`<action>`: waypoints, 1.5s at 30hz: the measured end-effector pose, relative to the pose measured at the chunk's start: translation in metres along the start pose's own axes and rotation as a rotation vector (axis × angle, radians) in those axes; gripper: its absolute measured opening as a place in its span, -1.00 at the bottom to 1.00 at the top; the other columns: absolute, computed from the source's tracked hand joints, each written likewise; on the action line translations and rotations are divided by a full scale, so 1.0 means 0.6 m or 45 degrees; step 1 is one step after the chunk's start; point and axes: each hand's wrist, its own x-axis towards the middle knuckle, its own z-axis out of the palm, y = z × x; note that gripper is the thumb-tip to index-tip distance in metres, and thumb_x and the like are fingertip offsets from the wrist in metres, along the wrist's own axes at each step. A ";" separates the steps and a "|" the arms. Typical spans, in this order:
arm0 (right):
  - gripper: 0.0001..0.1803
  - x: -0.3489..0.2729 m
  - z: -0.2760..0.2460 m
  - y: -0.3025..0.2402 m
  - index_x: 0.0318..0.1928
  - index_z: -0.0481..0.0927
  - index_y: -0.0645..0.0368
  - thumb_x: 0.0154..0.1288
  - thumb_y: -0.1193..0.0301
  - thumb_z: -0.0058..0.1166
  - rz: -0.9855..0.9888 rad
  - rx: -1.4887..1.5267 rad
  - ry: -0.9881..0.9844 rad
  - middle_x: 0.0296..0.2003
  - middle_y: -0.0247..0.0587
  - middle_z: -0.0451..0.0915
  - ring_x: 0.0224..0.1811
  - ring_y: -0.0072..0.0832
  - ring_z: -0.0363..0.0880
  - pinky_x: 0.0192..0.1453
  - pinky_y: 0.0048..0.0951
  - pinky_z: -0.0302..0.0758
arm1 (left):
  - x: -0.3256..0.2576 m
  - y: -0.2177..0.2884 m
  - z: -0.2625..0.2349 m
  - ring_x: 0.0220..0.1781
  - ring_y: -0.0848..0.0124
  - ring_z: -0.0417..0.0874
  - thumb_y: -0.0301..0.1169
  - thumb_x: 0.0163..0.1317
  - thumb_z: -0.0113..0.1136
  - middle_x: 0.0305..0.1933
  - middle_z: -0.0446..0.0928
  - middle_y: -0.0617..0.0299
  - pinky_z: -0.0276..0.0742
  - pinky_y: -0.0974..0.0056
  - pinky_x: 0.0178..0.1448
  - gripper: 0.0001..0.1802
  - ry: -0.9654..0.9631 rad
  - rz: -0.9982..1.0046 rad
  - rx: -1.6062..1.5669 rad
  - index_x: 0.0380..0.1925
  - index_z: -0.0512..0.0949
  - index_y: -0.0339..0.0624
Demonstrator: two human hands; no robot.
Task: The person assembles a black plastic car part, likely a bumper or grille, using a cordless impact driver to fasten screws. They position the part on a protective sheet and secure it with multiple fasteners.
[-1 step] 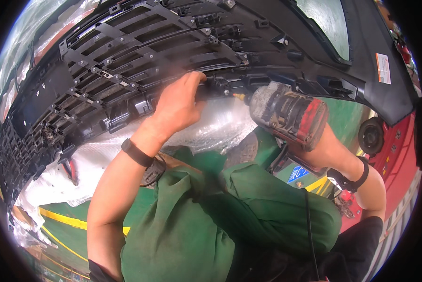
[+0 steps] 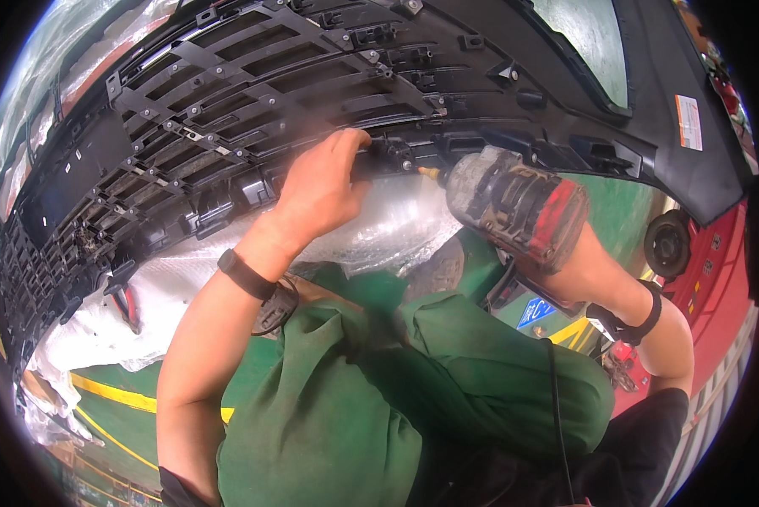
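Note:
A large black plastic car bumper [image 2: 557,93] with a slatted grille [image 2: 253,68] spans the upper view, its inner side facing me. My left hand [image 2: 322,190] grips the lower edge of the grille area, fingers curled over and fingertips partly hidden. In my right hand [image 2: 557,283] is a worn black and red cordless impact driver [image 2: 514,207], held level and pointing left. Its yellowish bit [image 2: 428,172] reaches to a small screw head [image 2: 408,166] at the bumper's lower edge, just right of my left hand. Whether bit and screw touch is hard to tell.
Clear plastic wrap [image 2: 396,211] lies under the bumper. Red-handled pliers [image 2: 128,308] hang at the left by its edge. My green-trousered knees [image 2: 329,397] are close below. At right stand a red cart or cabinet [image 2: 709,287] and a black wheel [image 2: 668,243].
The impact driver has shifted very slightly to the left, toward the screw. My left hand stays where it was.

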 end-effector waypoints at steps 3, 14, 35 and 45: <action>-0.79 0.000 0.000 -0.003 -0.09 0.65 0.17 0.35 0.35 0.29 -0.011 0.005 -0.016 -0.15 -0.05 0.62 -0.04 0.02 0.57 0.12 -0.06 0.55 | 0.000 -0.002 0.002 -0.10 -0.02 0.65 -0.48 0.00 0.55 -0.12 0.59 -0.04 0.61 0.00 0.04 -0.35 0.000 -0.005 -0.028 0.15 0.51 -0.18; -0.54 -0.043 0.032 0.041 0.18 0.61 0.27 0.24 0.59 0.23 0.908 1.281 0.003 -0.07 -0.25 0.70 -0.36 -0.59 0.63 -0.29 -0.49 0.60 | 0.045 -0.025 -0.088 -0.31 0.51 0.51 -0.69 0.30 -0.14 -0.22 0.48 0.30 0.46 0.41 -0.31 -0.62 0.235 -0.742 -1.251 0.06 0.54 -0.40; -0.48 -0.098 0.137 0.091 0.12 0.61 0.24 0.07 0.55 0.36 0.654 1.639 0.128 -0.11 -0.29 0.67 -0.13 -0.51 0.64 -0.02 -0.43 0.58 | 0.059 -0.022 -0.262 -0.17 0.59 0.56 -0.31 0.61 0.16 -0.14 0.60 0.36 0.53 0.45 -0.12 -0.68 0.584 -0.508 -1.227 0.15 0.69 -0.28; -0.56 -0.004 0.129 0.014 0.16 0.75 0.10 0.25 0.43 0.42 -0.118 0.756 0.052 0.12 -0.22 0.72 0.17 -0.22 0.65 0.34 -0.20 0.53 | -0.139 0.063 -0.189 -0.45 0.50 0.46 -0.29 0.41 -0.11 -0.31 0.56 0.16 0.24 0.44 -0.50 -0.74 0.262 -1.009 -1.234 -0.38 0.49 -0.17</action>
